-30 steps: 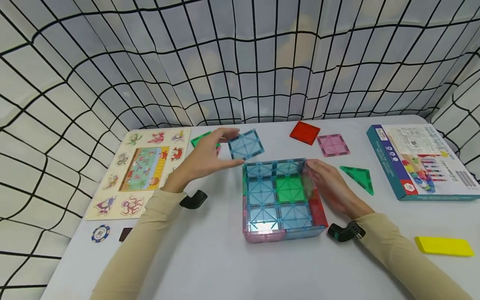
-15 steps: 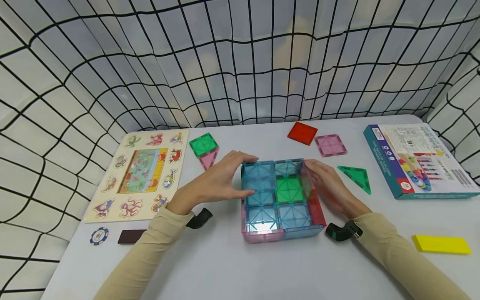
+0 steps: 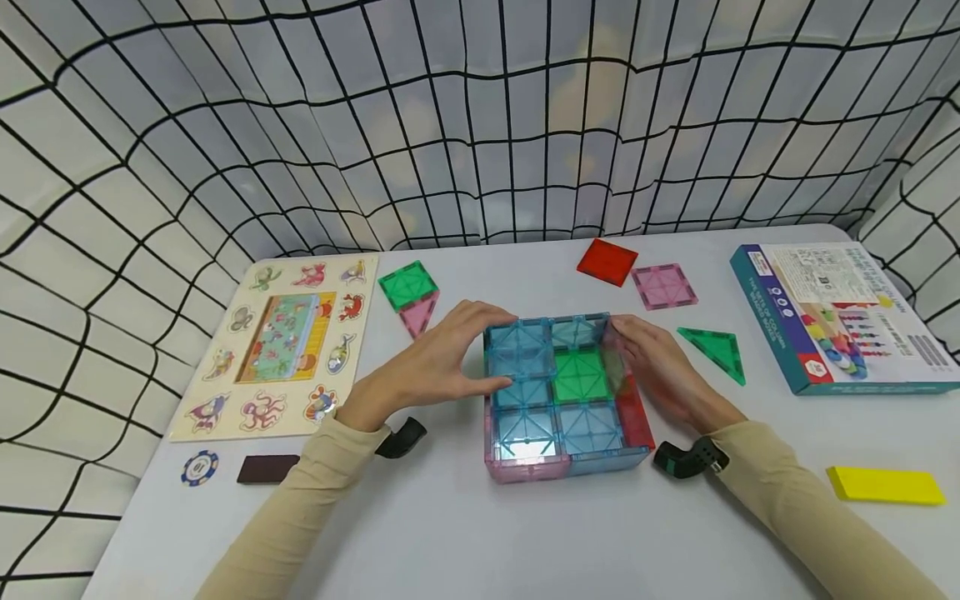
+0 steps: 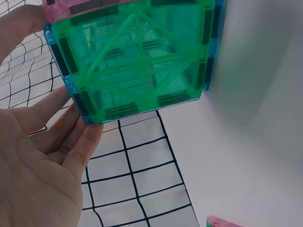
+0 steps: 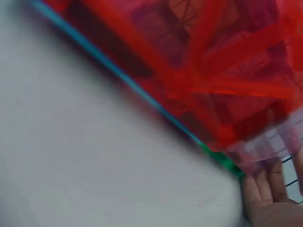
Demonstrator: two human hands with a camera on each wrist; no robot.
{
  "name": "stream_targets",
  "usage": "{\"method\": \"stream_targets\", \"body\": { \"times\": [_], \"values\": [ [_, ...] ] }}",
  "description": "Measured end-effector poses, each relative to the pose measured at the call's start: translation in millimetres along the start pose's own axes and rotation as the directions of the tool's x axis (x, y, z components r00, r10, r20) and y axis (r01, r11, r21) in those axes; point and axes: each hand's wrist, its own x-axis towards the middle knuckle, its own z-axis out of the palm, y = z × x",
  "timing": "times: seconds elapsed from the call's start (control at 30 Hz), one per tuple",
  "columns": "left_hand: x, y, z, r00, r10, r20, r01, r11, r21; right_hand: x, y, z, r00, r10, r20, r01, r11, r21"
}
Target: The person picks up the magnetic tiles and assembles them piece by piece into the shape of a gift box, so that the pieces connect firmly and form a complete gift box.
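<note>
A low box of translucent magnetic tiles (image 3: pixel 528 469) stands before me, with pink and blue front walls and a blue and green floor. Over its back left corner lies a blue square magnetic tile (image 3: pixel 520 348). My left hand (image 3: pixel 442 358) pinches this tile, thumb at the near edge and fingers at the far one. The left wrist view shows the green side wall (image 4: pixel 142 71) beneath it. My right hand (image 3: pixel 667 379) rests against the right side, its straight fingers touching the back corner beside the red wall (image 5: pixel 236 56).
Behind the box lie a red tile (image 3: pixel 607 262) and a pink square (image 3: pixel 664 287). A green triangle (image 3: pixel 716 356), a boxed set (image 3: pixel 847 325) and a yellow block (image 3: pixel 887 486) lie right. Leftward are a puzzle board (image 3: pixel 225 408), poker chip (image 3: pixel 199 468), dark block (image 3: pixel 266 469) and green tile (image 3: pixel 408 283).
My left hand has brought the blue tile from behind the box forward and down onto its back left corner, then stayed there. The right hand has stayed at the right wall.
</note>
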Motion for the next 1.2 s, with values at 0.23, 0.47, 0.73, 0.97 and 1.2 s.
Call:
{"method": "stream_targets", "body": {
  "times": [0.23,0.47,0.73,0.97,1.2],
  "values": [
    [-0.8,-0.5,5.0,1.0,-0.011,-0.011,0.011,1.0,-0.012,11.6,-31.2,-28.8,0.998,-0.018,-0.053,0.002,0.96,-0.28],
    [-2.2,-1.8,9.3,0.999,-0.048,-0.016,0.048,0.998,-0.032,47.0,-55.3,-69.1,0.987,0.084,-0.139,-0.157,0.709,-0.688],
    [-14.7,-6.9,16.1,0.981,-0.196,-0.004,0.189,0.952,-0.24,61.0,-39.8,-77.0,0.969,0.071,-0.236,-0.242,0.451,-0.859],
    [-29.7,-27.8,24.1,0.958,-0.262,0.113,0.279,0.781,-0.558,50.5,-45.9,-72.1,0.958,0.013,-0.287,-0.259,0.475,-0.841],
    [-36.1,-43.2,32.4,0.954,-0.233,0.187,0.298,0.69,-0.66,21.8,-64.8,-63.9,0.979,-0.125,-0.159,-0.06,0.571,-0.819]
  ]
}}
